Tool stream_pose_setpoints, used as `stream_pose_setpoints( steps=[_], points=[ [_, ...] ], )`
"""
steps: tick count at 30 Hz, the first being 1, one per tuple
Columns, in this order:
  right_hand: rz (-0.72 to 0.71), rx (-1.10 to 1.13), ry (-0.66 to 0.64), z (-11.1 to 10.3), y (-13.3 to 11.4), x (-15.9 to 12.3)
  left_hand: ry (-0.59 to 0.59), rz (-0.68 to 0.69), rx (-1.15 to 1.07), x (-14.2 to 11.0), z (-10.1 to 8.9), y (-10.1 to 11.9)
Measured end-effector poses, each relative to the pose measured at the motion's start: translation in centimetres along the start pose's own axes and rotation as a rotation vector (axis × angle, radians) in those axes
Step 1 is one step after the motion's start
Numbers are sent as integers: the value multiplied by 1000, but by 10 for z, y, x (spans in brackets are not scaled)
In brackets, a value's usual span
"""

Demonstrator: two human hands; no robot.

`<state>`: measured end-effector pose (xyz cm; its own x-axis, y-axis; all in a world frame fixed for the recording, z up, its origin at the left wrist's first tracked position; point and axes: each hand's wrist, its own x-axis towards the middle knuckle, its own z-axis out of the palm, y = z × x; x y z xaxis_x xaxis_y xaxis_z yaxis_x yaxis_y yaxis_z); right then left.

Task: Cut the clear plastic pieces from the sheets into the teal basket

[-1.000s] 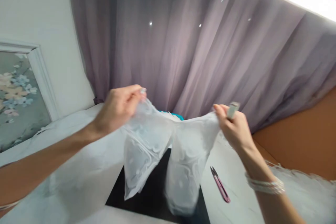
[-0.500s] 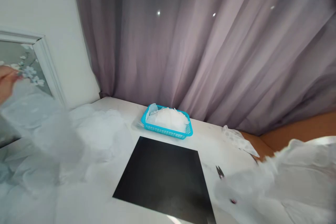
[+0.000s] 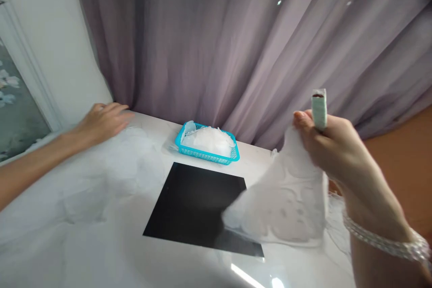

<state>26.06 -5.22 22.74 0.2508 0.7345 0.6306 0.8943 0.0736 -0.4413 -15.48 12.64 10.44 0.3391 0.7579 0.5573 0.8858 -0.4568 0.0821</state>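
My right hand (image 3: 324,139) is raised on the right, closed on the top of a piece of sheer white fabric (image 3: 286,207) with rounded patterns. The fabric hangs down over the right part of a black square sheet (image 3: 199,207). A narrow pale green thing (image 3: 319,110) with a clear end sticks up out of the same fist; I cannot tell its kind. On the left, my left hand (image 3: 104,121) is stretched out, fingers extended and slightly blurred, over a heap of sheer white fabric (image 3: 111,175). Nothing shows in it.
A blue plastic basket (image 3: 205,156) with a white fabric pile (image 3: 211,139) in it stands at the back of the white table (image 3: 148,270). Behind hangs a grey-purple curtain (image 3: 189,54). A brown surface (image 3: 401,153) lies to the right, a framed picture (image 3: 20,94) to the left.
My left hand has moved right and no longer holds up sheer fabric. My right hand has come into view with lifted fabric and the green thing. The small scissors on the right no longer show.
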Motion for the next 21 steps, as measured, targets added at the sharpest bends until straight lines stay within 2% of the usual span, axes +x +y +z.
stream_pose_setpoints(
  steps=[3, 5, 8, 10, 11, 12, 13, 16, 19, 21],
  points=[
    [81, 219, -86, 19, -18, -6, -229, 30, -301, -5, 29, 48],
    [120, 259, -107, 32, -13, -9, -391, 16, -483, -11, 45, 77],
    [221, 235, -164, 61, 21, -13, -771, -71, -883, -22, 58, 102],
    [304, 208, -255, 85, 54, -22, -1083, -221, -1229, -33, 61, 107],
    [347, 187, -305, 97, 71, -28, -1203, -316, -1370, -39, 63, 108],
    [378, 168, -351, 108, 87, -35, -1269, -411, -1459, -45, 65, 108],
    [405, 147, -388, 117, 102, -43, -1274, -484, -1486, -51, 68, 109],
    [446, 88, -471, 135, 134, -64, -1153, -600, -1420, -65, 81, 115],
    [446, 39, -523, 139, 152, -73, -1054, -632, -1332, -69, 92, 120],
    [439, 4, -544, 137, 159, -73, -996, -639, -1280, -68, 93, 122]
  ],
)
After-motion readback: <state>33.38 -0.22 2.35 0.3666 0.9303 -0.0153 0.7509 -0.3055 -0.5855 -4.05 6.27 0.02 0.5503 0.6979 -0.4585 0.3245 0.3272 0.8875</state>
